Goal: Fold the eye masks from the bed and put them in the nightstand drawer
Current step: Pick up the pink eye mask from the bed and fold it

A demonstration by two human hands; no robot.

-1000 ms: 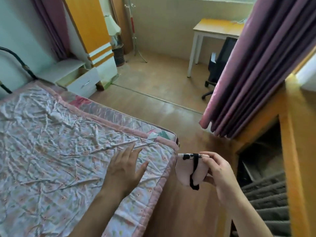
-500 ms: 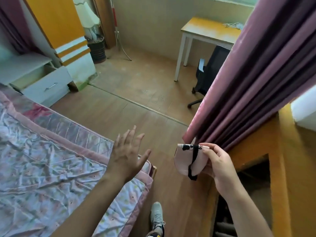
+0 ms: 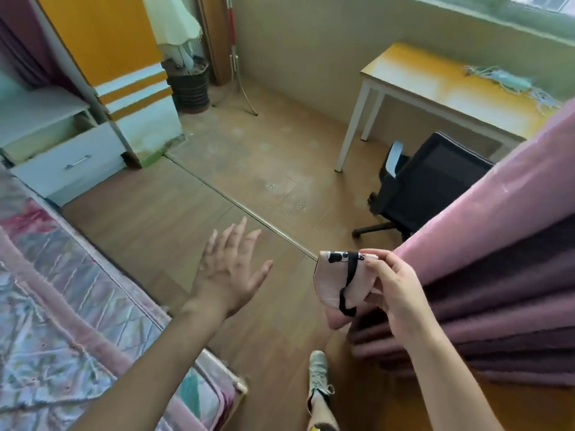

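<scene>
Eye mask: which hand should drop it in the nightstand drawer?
Right hand: it already pinches the folded eye mask. The left hand is open and holds nothing; the drawer already stands open.

Bed [image 3: 62, 321], at 8 o'clock: crumpled floral sheet [image 3: 40, 368] over a patterned mattress [image 3: 93, 287]. Wooden floor [image 3: 174, 219], centre: white nightstand [image 3: 46, 141] at 10 o'clock, drawer [image 3: 70, 160] open; black chair [image 3: 429, 188] at 2 o'clock; 1 sneaker [image 3: 317, 374] at 6 o'clock.
</scene>
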